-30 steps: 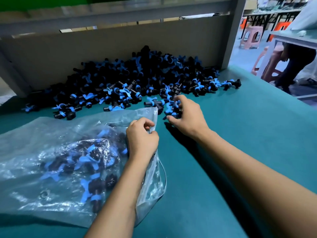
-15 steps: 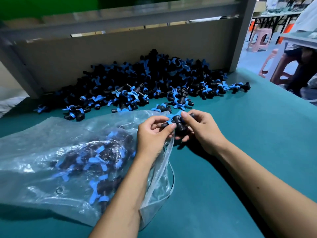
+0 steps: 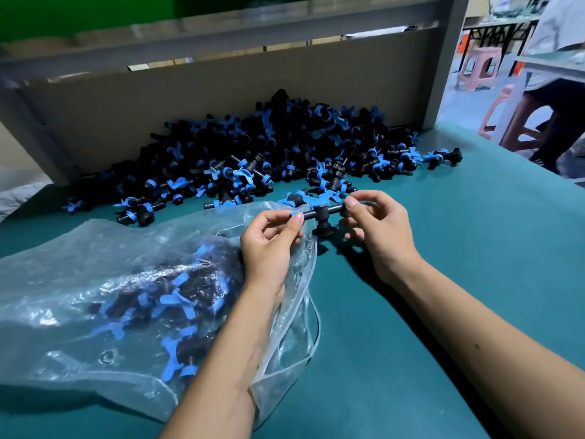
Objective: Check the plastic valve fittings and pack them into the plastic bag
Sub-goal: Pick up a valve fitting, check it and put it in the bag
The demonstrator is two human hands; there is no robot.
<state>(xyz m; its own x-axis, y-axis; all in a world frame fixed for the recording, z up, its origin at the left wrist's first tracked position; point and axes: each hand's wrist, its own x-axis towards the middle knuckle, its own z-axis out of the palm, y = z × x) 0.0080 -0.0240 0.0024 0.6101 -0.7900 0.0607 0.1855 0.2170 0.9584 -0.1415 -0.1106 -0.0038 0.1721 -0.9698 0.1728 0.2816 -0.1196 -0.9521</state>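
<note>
Matt black plastic fitting (image 3: 322,217), glossy crinkled clear plastic bag (image 3: 95,280), smooth matt green table mat (image 3: 443,248)

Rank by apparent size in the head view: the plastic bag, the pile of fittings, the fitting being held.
1. plastic bag, though nearness to the camera enlarges it
2. pile of fittings
3. held fitting

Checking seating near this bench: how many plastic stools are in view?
2, both beyond the table's right end: a pink stool farther back and a reddish stool nearer, beside a seated person. Others may be hidden outside the frame.
</note>
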